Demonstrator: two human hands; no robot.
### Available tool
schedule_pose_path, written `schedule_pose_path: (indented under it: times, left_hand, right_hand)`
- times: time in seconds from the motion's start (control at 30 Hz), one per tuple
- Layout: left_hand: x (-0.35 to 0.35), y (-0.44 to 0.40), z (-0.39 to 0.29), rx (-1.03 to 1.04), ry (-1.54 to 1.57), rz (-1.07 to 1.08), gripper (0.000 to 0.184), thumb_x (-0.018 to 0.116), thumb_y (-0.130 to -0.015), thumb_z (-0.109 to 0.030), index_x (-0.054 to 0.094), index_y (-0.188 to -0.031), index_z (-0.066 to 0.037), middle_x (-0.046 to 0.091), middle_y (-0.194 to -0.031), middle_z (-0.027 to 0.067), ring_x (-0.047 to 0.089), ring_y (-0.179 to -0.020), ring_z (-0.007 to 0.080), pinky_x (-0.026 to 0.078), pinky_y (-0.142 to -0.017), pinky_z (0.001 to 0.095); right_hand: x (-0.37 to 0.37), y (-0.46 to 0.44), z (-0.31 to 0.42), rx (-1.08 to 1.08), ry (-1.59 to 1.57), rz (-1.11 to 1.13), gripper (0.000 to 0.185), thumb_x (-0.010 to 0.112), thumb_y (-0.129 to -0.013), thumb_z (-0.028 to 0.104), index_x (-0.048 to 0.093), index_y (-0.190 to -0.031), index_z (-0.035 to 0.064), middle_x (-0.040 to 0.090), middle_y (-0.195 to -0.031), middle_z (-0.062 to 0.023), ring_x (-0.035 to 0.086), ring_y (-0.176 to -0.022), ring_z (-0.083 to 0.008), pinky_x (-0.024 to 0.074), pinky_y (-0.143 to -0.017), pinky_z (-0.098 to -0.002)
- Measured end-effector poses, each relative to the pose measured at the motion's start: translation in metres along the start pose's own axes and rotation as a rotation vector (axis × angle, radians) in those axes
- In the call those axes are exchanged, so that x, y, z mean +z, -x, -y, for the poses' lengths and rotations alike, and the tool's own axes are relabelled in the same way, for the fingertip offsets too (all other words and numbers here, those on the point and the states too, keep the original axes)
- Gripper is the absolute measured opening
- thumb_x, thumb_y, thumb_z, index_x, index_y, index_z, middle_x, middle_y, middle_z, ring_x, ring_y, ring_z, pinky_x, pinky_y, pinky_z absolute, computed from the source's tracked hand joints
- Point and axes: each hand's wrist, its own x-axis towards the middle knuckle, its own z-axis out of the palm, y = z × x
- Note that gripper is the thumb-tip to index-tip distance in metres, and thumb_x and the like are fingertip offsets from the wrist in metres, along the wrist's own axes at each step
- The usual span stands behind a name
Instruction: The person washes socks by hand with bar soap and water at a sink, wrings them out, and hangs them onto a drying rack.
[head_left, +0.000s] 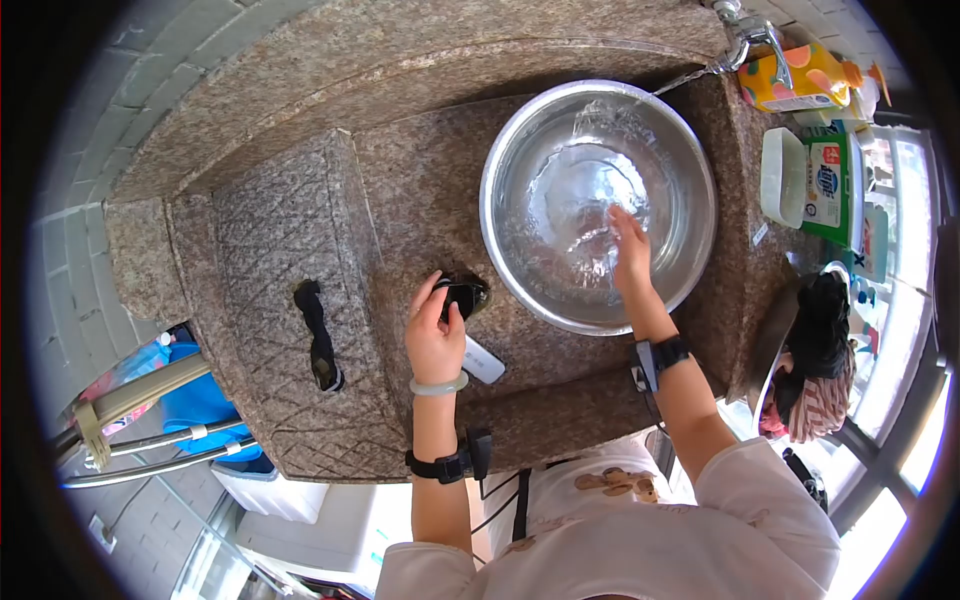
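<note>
Right hand (628,250): inside the metal basin (491,205), over or in the water (575,215), fingers extended and loosely open. Left hand (437,335): fingers and thumb apart at a dark item (463,296) just beside the basin; whether it grips this cannot be told. White bar (484,360) near the left wrist. Black cloth (318,335) lies on the ridged stone slab (265,250), well apart from both hands. Tap (745,45) runs a stream toward the basin.

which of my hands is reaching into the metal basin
Your right hand. Its fingers are inside the rim of the metal basin, while your left hand is outside, beside it.
</note>
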Motion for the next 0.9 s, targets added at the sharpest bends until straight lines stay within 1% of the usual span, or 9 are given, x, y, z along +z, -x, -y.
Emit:
schedule_pose_path:
  times: [0.13,0.27,0.37,0.57,0.67,0.7,0.77,0.83,0.9]
  left_hand:
    - [0.005,0.003,-0.003,0.012,0.087,-0.070,0.027,0.059,-0.074,0.003,0.058,-0.101,-0.001,0.049,-0.118,0.0140,0.057,-0.068,0.0152,0.044,-0.050,0.0225]
    - [0.012,0.006,-0.004,0.081,0.072,-0.125,0.030,0.061,-0.071,0.004,0.057,-0.100,-0.003,0.047,-0.111,0.0139,0.056,-0.076,0.0183,0.044,-0.050,0.0239]
    - [0.011,0.009,-0.010,0.090,0.073,-0.153,0.030,0.061,-0.071,0.004,0.057,-0.100,-0.003,0.047,-0.110,0.0136,0.056,-0.075,0.0182,0.044,-0.050,0.0241]
    - [-0.008,0.017,-0.011,0.075,0.082,-0.109,0.023,0.058,-0.077,0.004,0.059,-0.100,-0.001,0.047,-0.111,0.0136,0.057,-0.077,0.0169,0.044,-0.054,0.0237]
    - [-0.007,0.018,-0.006,0.141,0.113,-0.113,0.022,0.057,-0.078,0.004,0.059,-0.100,-0.001,0.049,-0.110,0.0138,0.057,-0.078,0.0169,0.044,-0.054,0.0238]
    - [-0.003,0.017,-0.003,0.185,0.104,-0.167,0.023,0.057,-0.078,0.004,0.060,-0.100,-0.001,0.050,-0.108,0.0142,0.057,-0.075,0.0171,0.045,-0.055,0.0248]
    - [0.002,0.017,0.001,0.229,0.090,-0.221,0.023,0.057,-0.078,0.005,0.060,-0.100,-0.001,0.052,-0.105,0.0146,0.056,-0.072,0.0173,0.045,-0.056,0.0258]
    - [0.007,0.020,0.005,0.041,0.131,-0.215,0.022,0.057,-0.079,0.002,0.059,-0.101,0.000,0.055,-0.103,0.0139,0.057,-0.078,0.0203,0.046,-0.058,0.0261]
    - [0.011,0.019,0.007,0.002,0.156,-0.188,0.022,0.058,-0.079,0.000,0.059,-0.101,0.000,0.055,-0.103,0.0136,0.058,-0.079,0.0208,0.046,-0.058,0.0267]
  right_hand:
    - [0.026,0.018,0.013,0.966,-0.653,0.750,0.022,0.049,-0.086,0.021,0.059,-0.095,0.0052,0.062,-0.087,-0.0087,0.058,-0.073,-0.0182,0.0476,-0.068,-0.0292]
    - [0.072,0.087,0.087,0.786,-0.380,1.206,0.034,0.044,-0.090,0.026,0.057,-0.106,-0.0007,0.060,-0.107,-0.0144,0.057,-0.101,-0.0223,0.0446,-0.088,-0.0344]
    - [0.078,0.106,0.096,0.547,-0.430,1.031,0.036,0.048,-0.089,0.029,0.053,-0.113,0.0014,0.056,-0.111,-0.0079,0.054,-0.102,-0.0183,0.0421,-0.087,-0.0322]
    - [0.016,0.015,0.039,0.073,-0.093,-0.028,0.031,0.053,-0.086,0.027,0.054,-0.110,0.0071,0.055,-0.109,-0.0033,0.050,-0.100,-0.0128,0.0365,-0.086,-0.0305]
    - [-0.002,-0.013,-0.004,0.028,-0.026,-0.078,0.030,0.053,-0.085,0.026,0.056,-0.107,0.0053,0.058,-0.105,-0.0063,0.053,-0.096,-0.0155,0.0398,-0.085,-0.0311]
    - [-0.003,-0.014,-0.012,0.028,-0.026,-0.077,0.030,0.053,-0.085,0.026,0.056,-0.107,0.0053,0.058,-0.105,-0.0063,0.053,-0.096,-0.0155,0.0398,-0.085,-0.0311]
    - [0.008,-0.003,-0.008,0.568,-0.645,0.600,0.029,0.052,-0.085,0.024,0.058,-0.104,0.0019,0.059,-0.105,-0.0093,0.057,-0.091,-0.0190,0.0433,-0.085,-0.0326]
    - [0.029,0.028,0.023,0.916,-0.714,0.868,0.031,0.051,-0.086,0.023,0.057,-0.104,-0.0012,0.058,-0.108,-0.0135,0.059,-0.091,-0.0223,0.0450,-0.087,-0.0337]
    - [0.051,0.072,0.053,0.902,-0.688,0.994,0.035,0.050,-0.087,0.024,0.052,-0.108,-0.0040,0.056,-0.109,-0.0173,0.057,-0.097,-0.0235,0.0433,-0.090,-0.0330]
